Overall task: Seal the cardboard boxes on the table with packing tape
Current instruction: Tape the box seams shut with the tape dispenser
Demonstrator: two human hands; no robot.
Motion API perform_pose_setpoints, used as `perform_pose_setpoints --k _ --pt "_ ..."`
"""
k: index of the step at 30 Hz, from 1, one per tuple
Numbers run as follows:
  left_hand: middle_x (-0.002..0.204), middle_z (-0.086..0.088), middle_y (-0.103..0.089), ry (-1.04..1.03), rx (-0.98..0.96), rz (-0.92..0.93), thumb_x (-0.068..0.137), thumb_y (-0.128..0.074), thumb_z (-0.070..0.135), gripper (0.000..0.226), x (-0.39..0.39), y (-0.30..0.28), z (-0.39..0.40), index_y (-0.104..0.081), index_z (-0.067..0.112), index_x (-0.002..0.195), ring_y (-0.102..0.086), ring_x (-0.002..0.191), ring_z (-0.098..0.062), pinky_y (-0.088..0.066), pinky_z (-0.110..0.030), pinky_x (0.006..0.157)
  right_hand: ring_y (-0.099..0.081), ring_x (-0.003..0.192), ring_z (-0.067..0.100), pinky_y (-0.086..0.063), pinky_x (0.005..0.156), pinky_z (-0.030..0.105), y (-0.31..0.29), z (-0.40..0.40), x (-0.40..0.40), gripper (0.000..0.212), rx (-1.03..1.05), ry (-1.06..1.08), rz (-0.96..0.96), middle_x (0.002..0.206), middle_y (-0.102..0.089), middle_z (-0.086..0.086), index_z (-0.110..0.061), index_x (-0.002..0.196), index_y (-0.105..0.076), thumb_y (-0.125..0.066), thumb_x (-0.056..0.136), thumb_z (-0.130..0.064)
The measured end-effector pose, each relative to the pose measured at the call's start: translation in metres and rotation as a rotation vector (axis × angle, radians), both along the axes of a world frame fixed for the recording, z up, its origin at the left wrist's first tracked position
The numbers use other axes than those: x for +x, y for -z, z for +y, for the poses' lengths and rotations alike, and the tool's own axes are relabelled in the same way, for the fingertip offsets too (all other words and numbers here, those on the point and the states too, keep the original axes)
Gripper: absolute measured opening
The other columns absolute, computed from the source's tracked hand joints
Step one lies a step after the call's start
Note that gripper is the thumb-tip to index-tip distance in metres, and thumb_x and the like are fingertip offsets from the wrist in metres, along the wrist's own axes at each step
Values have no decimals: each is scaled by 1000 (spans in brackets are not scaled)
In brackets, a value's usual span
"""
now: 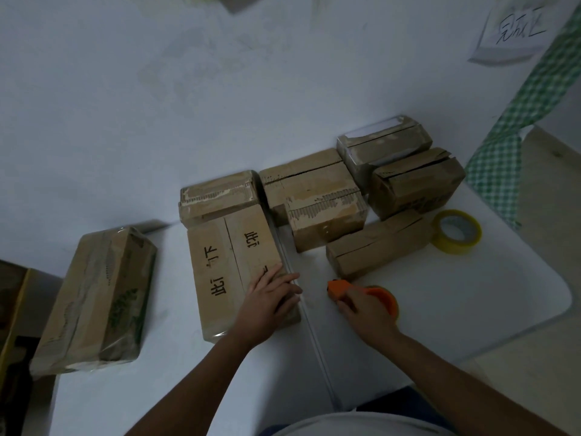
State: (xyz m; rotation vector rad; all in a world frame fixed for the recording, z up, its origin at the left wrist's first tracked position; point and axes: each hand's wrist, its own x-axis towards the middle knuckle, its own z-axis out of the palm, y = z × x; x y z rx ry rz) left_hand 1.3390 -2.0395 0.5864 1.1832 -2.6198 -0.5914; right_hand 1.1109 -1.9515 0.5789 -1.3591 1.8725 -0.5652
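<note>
At the far left of the white desk lies a large cardboard box wrapped in clear tape, with a green leaf print on its side, well apart from the others. To its right, in front of the person, lies a flat box with black handwritten characters across its top flaps. The left hand rests on the near right corner of this box, fingers straight and spread over the top, reaching to the box edge. Just behind this box sits a smaller box with a torn, taped top.

A seam in the desk runs along the right side of the handwritten box. Right of it, the right hand grips an orange tape dispenser, fingers curled round its handle, the dispenser's nose pointing left and low over the desk surface.

Behind the right hand lies a cluster of boxes: a wide box with ripped cardboard on its face, a long narrow box lying nearest the dispenser, and two more boxes behind, one brown and one with whitish tape on top close to the wall. Just right of the narrow box lies a spare roll of yellowish packing tape, flat on the desk. At the far right hangs a green checked cloth, and a handwritten paper note is stuck on the wall above.
</note>
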Motion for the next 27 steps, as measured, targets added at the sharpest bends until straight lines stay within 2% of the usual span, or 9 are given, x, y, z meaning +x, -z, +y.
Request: perform_pose_setpoints --k 3,4,6,8,10,13,16,20,27 --pt "149 17 -44 3 3 -11 98 -30 56 44 -1 -2 1 -64 35 117 -7 147 -2 2 -34 120 -66 90 15 -52 75 25 -14 -16 36 29 360 273 -636 102 -69 3 -16 106 -61 -45 101 -40" --pt "149 16 -43 7 12 -22 98 -31 55 43 -1 -3 1 -63 35 118 -8 148 -4 2 -35 121 -67 93 17 -53 76 27 -15 -20 44 37 439 346 -773 104 -70 6 -12 107 -62 -44 101 -44" --pt "153 13 -39 19 25 -48 99 -36 50 38 0 -7 1 -62 33 122 -11 150 -9 -2 -39 123 -68 94 20 -53 77 29 -15 -23 54 41 458 412 -872 102 -71 8 -9 105 -65 -46 100 -45" --pt "161 8 -25 43 -5 -74 100 -37 45 40 0 -10 3 -56 31 133 -14 150 -11 -6 -44 123 -67 89 18 -51 75 27 -12 -23 57 31 341 450 -842 96 -70 7 -9 101 -66 -52 99 -37" --pt "165 5 -12 71 -47 -79 101 -39 41 46 0 -15 2 -44 27 145 -20 148 -12 -12 -41 122 -65 81 14 -48 71 24 -11 -22 58 21 214 466 -781 88 -68 6 -9 94 -65 -56 98 -27" --pt "164 1 -19 71 -84 -31 104 -38 35 46 12 -21 -3 -43 21 148 -29 146 -16 -24 -40 120 -63 72 9 -47 65 19 -10 -19 59 17 79 459 -696 78 -67 3 -9 87 -65 -57 97 -21" --pt "163 7 -19 18 -63 -79 106 -27 40 47 37 -18 -5 -36 28 151 -17 150 -11 -15 -42 124 -61 64 1 -46 58 10 -8 -14 64 17 -32 465 -641 74 -65 3 -8 84 -65 -58 96 -18" --pt "162 12 -11 -5 -55 -183 103 -14 56 56 52 -6 0 -22 34 153 -1 151 -6 -8 -41 125 -58 61 -2 -46 60 10 -3 -11 66 18 -101 454 -615 70 -63 1 -9 83 -64 -57 96 -18" --pt "164 8 -13 33 -120 -269 96 -25 71 72 54 2 -1 -19 32 156 -4 152 -13 -5 -41 124 -57 62 -1 -46 61 9 6 -10 64 19 -117 424 -607 69 -62 0 -8 81 -64 -57 96 -16"
